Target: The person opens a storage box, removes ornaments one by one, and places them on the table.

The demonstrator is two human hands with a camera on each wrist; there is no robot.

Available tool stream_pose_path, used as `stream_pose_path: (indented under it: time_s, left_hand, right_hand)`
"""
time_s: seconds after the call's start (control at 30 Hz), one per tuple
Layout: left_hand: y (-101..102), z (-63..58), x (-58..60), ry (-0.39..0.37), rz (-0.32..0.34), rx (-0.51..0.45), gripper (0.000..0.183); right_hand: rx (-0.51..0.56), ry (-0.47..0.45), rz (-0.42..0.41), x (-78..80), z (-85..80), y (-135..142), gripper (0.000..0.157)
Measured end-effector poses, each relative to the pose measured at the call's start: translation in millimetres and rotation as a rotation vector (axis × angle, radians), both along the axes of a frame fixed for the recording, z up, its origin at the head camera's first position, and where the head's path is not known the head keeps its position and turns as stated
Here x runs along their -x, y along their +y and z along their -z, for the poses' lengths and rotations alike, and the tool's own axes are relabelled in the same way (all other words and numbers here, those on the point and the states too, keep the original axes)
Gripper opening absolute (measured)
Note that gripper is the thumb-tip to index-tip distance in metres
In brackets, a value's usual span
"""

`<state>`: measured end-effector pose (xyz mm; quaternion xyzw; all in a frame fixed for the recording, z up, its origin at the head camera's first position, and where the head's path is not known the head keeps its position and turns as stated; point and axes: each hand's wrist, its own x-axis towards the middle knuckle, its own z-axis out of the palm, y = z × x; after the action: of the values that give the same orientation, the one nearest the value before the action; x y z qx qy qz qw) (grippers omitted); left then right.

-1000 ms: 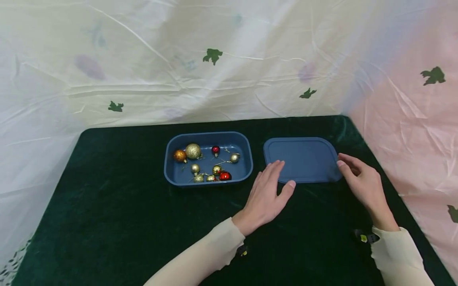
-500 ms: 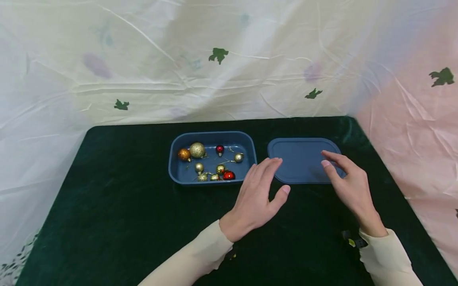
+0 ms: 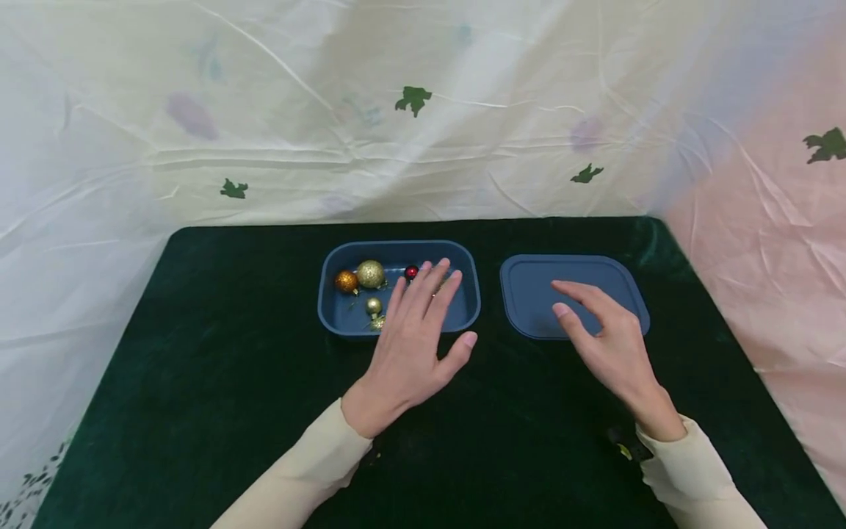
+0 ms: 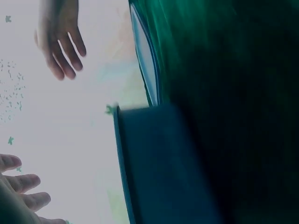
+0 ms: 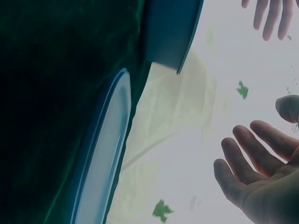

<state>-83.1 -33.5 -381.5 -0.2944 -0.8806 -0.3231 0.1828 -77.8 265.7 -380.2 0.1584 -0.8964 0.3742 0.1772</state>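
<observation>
A blue rectangular box (image 3: 333, 319) stands on the dark green cloth, holding several small bauble ornaments. Among them are an orange bauble (image 3: 346, 281), a large glittery gold one (image 3: 371, 274) and a small red one (image 3: 411, 272). My left hand (image 3: 413, 349) hovers over the box's near right part, fingers straight and holding nothing; it hides some of the baubles. To the right lies a flat blue lid (image 3: 529, 294). Above its near edge is my right hand (image 3: 611, 345), thumb and fingers apart and nothing between them. The left wrist view shows the box's outer side (image 4: 159, 163).
The green velvet cloth (image 3: 218, 382) covers the table. Behind it hangs a pale curtain (image 3: 297, 147) with leaf shapes, and a pinkish curtain (image 3: 760, 257) hangs at the right. Both sleeves carry small dark wrist devices.
My left hand has moved left, from beside the lid to over the box. The right hand has left the lid's right edge and shifted left above it. Box and lid stay put.
</observation>
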Motion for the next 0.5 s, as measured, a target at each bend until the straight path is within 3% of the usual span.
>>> stream_pose_path:
  time_s: [0.23,0.5]
  left_hand:
    - [-35.1,5.9,7.2,-0.012,-0.096,0.122,0.078]
    - [-71.2,16.0,15.9,-0.117,-0.217,0.244,0.082]
  right_hand:
    - [-0.021,0.008,-0.081,3.3,1.5,-22.9,0.039]
    - [-0.07,-0.031,-0.16,12.6,3.8,-49.1,0.039]
